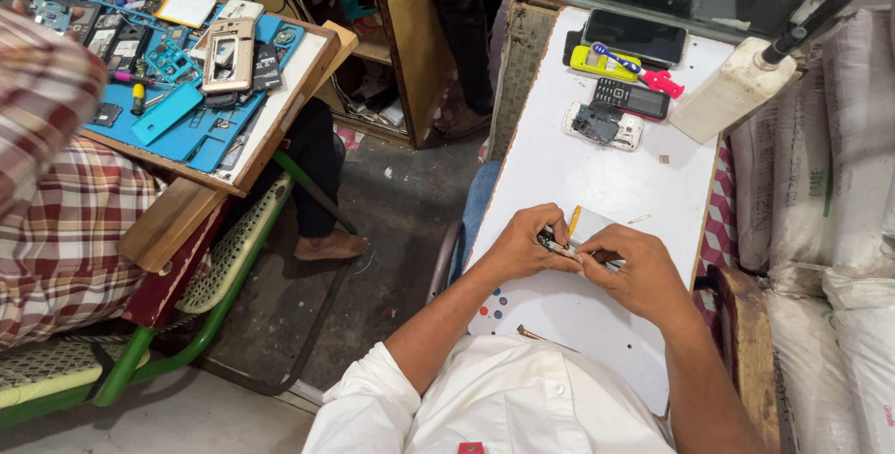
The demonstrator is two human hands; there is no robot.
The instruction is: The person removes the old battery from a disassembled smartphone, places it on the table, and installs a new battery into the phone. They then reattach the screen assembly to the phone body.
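A: Where's the small phone part [562, 247]?
B: Low over the white surface [597, 184], pinched between both: left hand [522, 249] steadies it, right hand [636, 272] grips its other end.

A single head-worn camera looks steeply down from above the person's chest, close over the left hand [527, 249] and right hand [639, 277] at the near end of a white table [597, 174]. The wide view reaches left to a blue repair mat [177, 128] and right to stacked sacks [839, 184].
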